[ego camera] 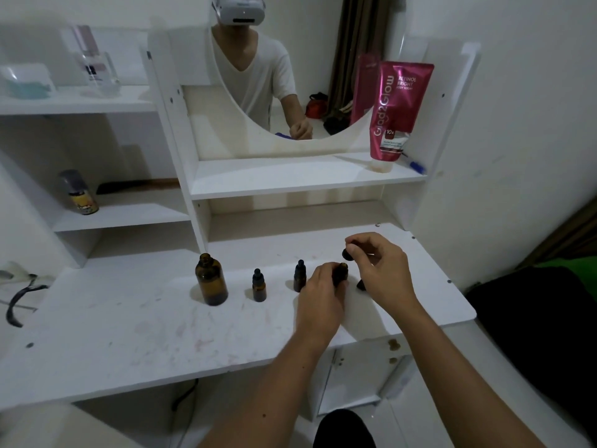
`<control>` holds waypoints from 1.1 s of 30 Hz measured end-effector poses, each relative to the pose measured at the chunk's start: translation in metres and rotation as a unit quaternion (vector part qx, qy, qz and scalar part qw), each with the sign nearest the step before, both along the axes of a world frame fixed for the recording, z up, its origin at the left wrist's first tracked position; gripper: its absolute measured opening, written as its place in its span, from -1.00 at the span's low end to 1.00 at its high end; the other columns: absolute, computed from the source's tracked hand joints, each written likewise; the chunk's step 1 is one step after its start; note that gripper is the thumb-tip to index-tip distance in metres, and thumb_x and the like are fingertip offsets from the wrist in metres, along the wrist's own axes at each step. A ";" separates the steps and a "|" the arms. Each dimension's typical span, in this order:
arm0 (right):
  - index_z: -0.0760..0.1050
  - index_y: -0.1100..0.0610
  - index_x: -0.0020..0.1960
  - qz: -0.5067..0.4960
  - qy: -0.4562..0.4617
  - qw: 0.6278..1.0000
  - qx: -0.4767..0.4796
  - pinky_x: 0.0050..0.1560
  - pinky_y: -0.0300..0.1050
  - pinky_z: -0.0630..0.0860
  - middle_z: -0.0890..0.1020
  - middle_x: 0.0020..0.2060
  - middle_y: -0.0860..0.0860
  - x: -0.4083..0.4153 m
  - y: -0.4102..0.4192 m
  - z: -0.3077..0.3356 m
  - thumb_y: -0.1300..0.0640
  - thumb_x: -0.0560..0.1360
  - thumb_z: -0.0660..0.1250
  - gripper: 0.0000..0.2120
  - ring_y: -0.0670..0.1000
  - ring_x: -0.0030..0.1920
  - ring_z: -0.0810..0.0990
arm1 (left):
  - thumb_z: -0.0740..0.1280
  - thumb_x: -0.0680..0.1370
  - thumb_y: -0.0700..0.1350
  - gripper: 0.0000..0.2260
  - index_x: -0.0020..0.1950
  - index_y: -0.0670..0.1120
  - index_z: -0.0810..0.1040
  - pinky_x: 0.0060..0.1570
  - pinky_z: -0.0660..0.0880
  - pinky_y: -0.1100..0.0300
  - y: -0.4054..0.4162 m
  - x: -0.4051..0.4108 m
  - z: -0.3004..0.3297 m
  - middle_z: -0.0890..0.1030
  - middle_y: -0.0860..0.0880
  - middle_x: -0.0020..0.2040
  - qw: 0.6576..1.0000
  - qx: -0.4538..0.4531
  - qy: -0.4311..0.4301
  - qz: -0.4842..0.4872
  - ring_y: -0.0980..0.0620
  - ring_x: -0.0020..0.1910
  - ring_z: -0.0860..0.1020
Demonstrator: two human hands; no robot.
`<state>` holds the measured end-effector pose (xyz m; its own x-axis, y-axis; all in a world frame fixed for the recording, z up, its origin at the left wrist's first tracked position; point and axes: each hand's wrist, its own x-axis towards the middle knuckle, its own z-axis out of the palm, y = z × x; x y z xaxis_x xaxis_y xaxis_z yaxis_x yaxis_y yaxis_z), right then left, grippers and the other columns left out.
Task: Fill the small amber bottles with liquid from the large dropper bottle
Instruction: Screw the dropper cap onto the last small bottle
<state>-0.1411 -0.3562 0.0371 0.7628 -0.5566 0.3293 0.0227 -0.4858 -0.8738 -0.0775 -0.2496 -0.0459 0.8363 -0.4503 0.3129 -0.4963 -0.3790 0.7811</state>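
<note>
The large amber bottle (211, 281) stands uncapped on the white tabletop (129, 324), left of centre. To its right stand two small amber bottles with black dropper caps, one (259, 286) beside it and another (299, 275) further right. My left hand (319, 294) grips a third small amber bottle (340, 273), whose mouth is uncovered. My right hand (379, 265) holds a black dropper cap (347, 252) just above and to the right of that mouth. A small dark object (361, 285) lies on the table under my right hand.
A pink lotion tube (395, 108) and a blue pen (415, 164) sit on the shelf under the round mirror (284, 76). A spray can (80, 194) stands on the left shelf. A black cable (19, 302) lies at the table's left edge.
</note>
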 end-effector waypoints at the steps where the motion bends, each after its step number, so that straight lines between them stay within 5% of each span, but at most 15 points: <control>1: 0.67 0.06 0.08 -0.004 -0.006 1.000 -0.001 -0.08 -0.12 0.65 0.75 -0.14 -0.08 -0.002 0.000 0.002 0.21 0.61 0.41 -0.89 -0.14 -0.05 0.73 | 0.27 0.67 -0.08 -0.77 0.32 0.00 0.52 0.18 0.57 0.09 0.000 0.000 0.000 0.60 0.07 0.23 1.000 0.000 0.000 0.001 0.09 0.17 0.59; 4: 0.67 0.07 0.10 -0.023 -0.035 0.999 0.004 0.08 -0.17 0.64 0.75 -0.10 -0.08 -0.007 0.001 0.011 0.20 0.62 0.40 -0.90 -0.11 -0.02 0.74 | 0.31 0.65 -0.06 -0.72 0.37 0.01 0.49 0.19 0.56 0.07 0.001 -0.001 -0.001 0.56 0.07 0.29 1.000 0.013 0.009 -0.002 0.06 0.22 0.57; 11: 0.67 0.11 0.12 -0.044 -0.090 0.994 -0.042 0.08 -0.28 0.63 0.73 -0.07 -0.09 -0.020 0.015 0.042 0.22 0.62 0.41 -0.89 -0.17 -0.04 0.73 | 0.33 0.64 0.07 -0.49 0.56 -0.03 0.33 0.39 0.40 0.17 0.017 -0.010 0.004 0.45 0.07 0.47 0.998 0.017 0.063 -0.009 0.09 0.41 0.44; 17: 0.68 0.13 0.14 -0.025 -0.100 0.992 -0.077 0.06 -0.35 0.60 0.73 -0.06 -0.11 -0.020 0.041 0.054 0.22 0.61 0.43 -0.87 -0.19 -0.02 0.72 | 0.44 0.57 0.04 -0.52 0.47 0.03 0.45 0.29 0.43 0.31 0.068 -0.019 0.009 0.55 0.17 0.34 0.987 -0.050 0.146 -0.053 0.25 0.25 0.51; 21: 0.68 0.13 0.13 0.009 -0.096 0.994 -0.058 0.00 -0.35 0.61 0.73 -0.08 -0.14 -0.009 0.071 0.055 0.21 0.61 0.43 -0.88 -0.22 -0.03 0.72 | 0.45 0.57 0.04 -0.59 0.40 0.05 0.52 0.29 0.53 0.20 0.115 -0.014 0.012 0.61 0.18 0.24 0.985 -0.063 0.151 -0.059 0.27 0.17 0.57; 28: 0.66 0.11 0.14 0.080 -0.114 0.990 0.011 0.05 -0.40 0.56 0.74 -0.03 -0.07 0.023 0.130 0.059 0.22 0.62 0.42 -0.88 -0.20 0.00 0.72 | 0.50 0.53 -0.07 -0.69 0.23 0.00 0.53 -0.11 0.57 0.38 0.195 0.013 0.016 0.63 0.10 -0.02 0.982 -0.112 0.123 0.095 0.21 -0.10 0.60; 33: 0.67 0.14 0.17 0.110 -0.109 0.988 0.009 0.14 -0.28 0.62 0.74 0.01 -0.03 0.051 0.157 0.064 0.20 0.62 0.42 -0.85 -0.12 0.05 0.72 | 0.59 0.44 -0.07 -0.53 0.23 -0.01 0.43 -0.15 0.51 0.42 0.218 0.034 0.015 0.55 0.02 0.08 0.969 -0.122 0.075 0.200 0.07 -0.03 0.57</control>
<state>-0.0903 -0.1996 0.1008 0.7774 -0.3923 0.4917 0.3154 -0.4333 -0.8443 -0.0431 -0.0313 -0.0312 0.9731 -0.0089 0.2303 -0.2215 -0.3131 0.9235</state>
